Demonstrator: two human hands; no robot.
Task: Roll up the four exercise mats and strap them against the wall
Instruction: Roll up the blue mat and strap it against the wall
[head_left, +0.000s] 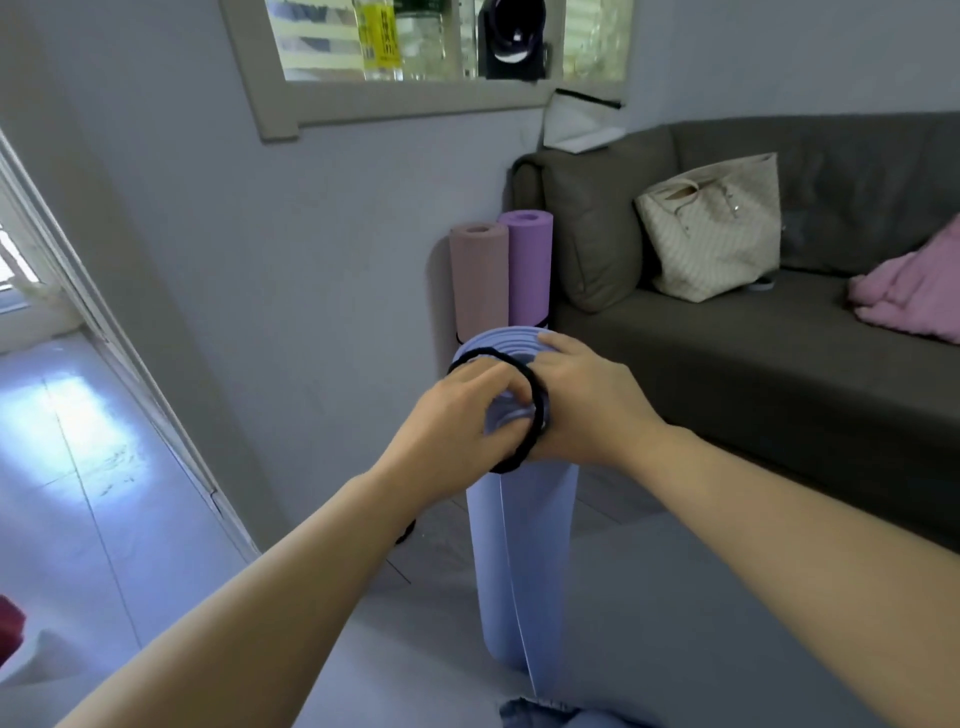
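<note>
Strapping: blue mat clasped by right hand, black strap pinched over its top by left hand. The strap should next be drawn downward.

— Where's the light from?
— Daylight through the doorway on the left. It lands as a pale, glaring patch on the floor, nearly washed out.
— And that window?
— Bright behind, with the bottles half blown out. The rest is even and cool, bluish. The sofa stays dark, with little detail in it.
— Shadows?
— Soft ones only: a faint one on the wall left of the mats.
— Sharp?
— A bit soft all over. And the edges bend: the door frame leans and curves, and the forearms swell toward the bottom corners.
</note>
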